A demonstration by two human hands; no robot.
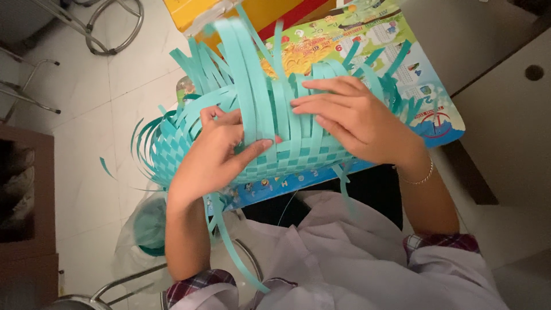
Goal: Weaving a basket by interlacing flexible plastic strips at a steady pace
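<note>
i see the teal woven strip basket lying on its side over a colourful board on my lap, its long axis running left to right, loose strip ends pointing up and away. my left hand pinches its weave closed; my right hand presses flat, fingers open.

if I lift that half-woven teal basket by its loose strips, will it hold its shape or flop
Probably flop. The loose strips arc and droop under their own weight, so they look thin and bendy. The woven band looks firmer, though both hands press on it. It seems light, and unfinished weaving may slip apart.
</note>
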